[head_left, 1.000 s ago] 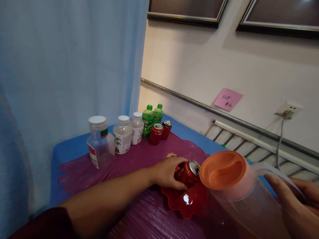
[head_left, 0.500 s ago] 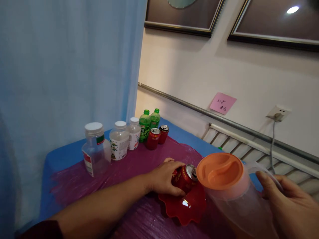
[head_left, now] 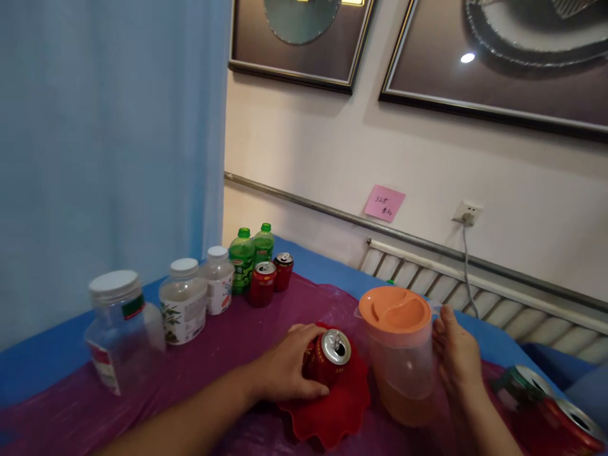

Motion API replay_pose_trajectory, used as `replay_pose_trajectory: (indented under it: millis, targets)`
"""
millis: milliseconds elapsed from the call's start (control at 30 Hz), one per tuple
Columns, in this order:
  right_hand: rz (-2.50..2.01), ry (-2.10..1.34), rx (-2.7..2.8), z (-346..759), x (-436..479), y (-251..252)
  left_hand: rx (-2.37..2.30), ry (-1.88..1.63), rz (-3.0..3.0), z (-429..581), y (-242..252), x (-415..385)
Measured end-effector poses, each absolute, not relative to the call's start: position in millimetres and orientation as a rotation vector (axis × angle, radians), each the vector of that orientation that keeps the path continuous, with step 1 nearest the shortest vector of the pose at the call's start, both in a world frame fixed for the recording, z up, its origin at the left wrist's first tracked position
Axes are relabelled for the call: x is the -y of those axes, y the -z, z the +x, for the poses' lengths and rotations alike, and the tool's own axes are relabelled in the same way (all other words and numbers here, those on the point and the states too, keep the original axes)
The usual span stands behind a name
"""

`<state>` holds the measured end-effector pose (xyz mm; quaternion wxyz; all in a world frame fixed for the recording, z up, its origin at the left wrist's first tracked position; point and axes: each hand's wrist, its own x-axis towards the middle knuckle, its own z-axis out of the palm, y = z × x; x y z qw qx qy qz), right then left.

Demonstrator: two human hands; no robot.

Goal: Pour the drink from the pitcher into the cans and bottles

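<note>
My left hand (head_left: 289,367) is wrapped round a red drink can (head_left: 327,361) with an opened silver top. The can is upright over a red scalloped dish (head_left: 327,411); whether its base touches the dish is hidden by my hand. On the right, my right hand (head_left: 456,354) grips the handle of a clear plastic pitcher (head_left: 403,373) with an orange lid. Amber liquid fills the lower part of the pitcher, which stands nearly upright beside the dish.
Clear jars with white lids (head_left: 185,304), green bottles (head_left: 242,259) and two red cans (head_left: 263,285) line the left and back. More opened cans (head_left: 527,386) stand at lower right. Purple plastic sheeting (head_left: 228,367) covers the blue tabletop. A radiator (head_left: 413,266) runs along the wall.
The pitcher has gone from tilted beside the can's mouth to nearly upright and lower. The can, tilted before, is now more upright in my left hand. The view has shifted right.
</note>
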<state>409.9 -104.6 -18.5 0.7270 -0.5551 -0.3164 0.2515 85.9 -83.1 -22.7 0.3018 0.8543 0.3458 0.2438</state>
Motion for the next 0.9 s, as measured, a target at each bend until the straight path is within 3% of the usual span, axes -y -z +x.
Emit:
replay_pose_trajectory:
  millis: [333, 633, 900]
  targets:
    - [-1.325, -0.483, 0.461, 418.6, 91.5, 11.2, -0.936, -0.679, 2.295, 85.9, 19.9, 76.8]
    - [-1.378, -0.331, 0.480, 429.1, 74.5, 9.8, -0.902, -0.965, 2.219, 93.1, 36.7, 65.4]
    - [-1.413, -0.331, 0.353, 445.5, 91.8, 34.4, -0.861, -0.894, 2.261, 93.1, 28.9, 66.0]
